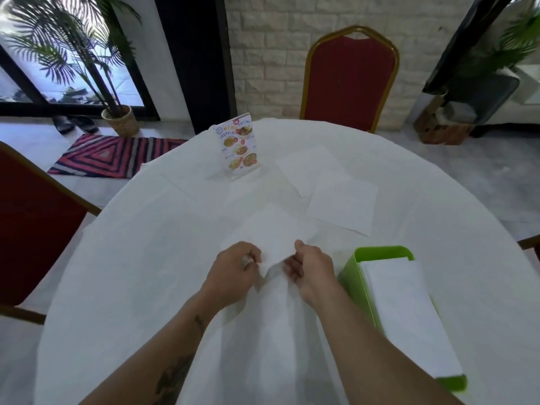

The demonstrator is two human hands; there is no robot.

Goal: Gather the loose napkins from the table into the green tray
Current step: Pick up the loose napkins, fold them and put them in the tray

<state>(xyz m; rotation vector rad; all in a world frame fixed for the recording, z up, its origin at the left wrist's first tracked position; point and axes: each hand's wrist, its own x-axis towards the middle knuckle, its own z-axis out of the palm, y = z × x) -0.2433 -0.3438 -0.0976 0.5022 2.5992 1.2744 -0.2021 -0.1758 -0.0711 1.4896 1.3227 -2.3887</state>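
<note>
A white napkin (273, 238) lies on the white tablecloth in the middle of the round table. My left hand (233, 270) and my right hand (311, 270) both pinch its near edge, which is lifted and creased between them. Two more loose napkins lie flat beyond it: one (342, 204) to the right, another (308, 168) further back, partly overlapped by the first. The green tray (350, 273) stands at my right, holding a stack of white napkins (409, 314).
A standing menu card (239, 146) is at the back of the table (131, 258). Red chairs with gold frames stand at the far side (349, 80) and at the left (32, 226). A striped rug and a potted plant are on the floor at the left.
</note>
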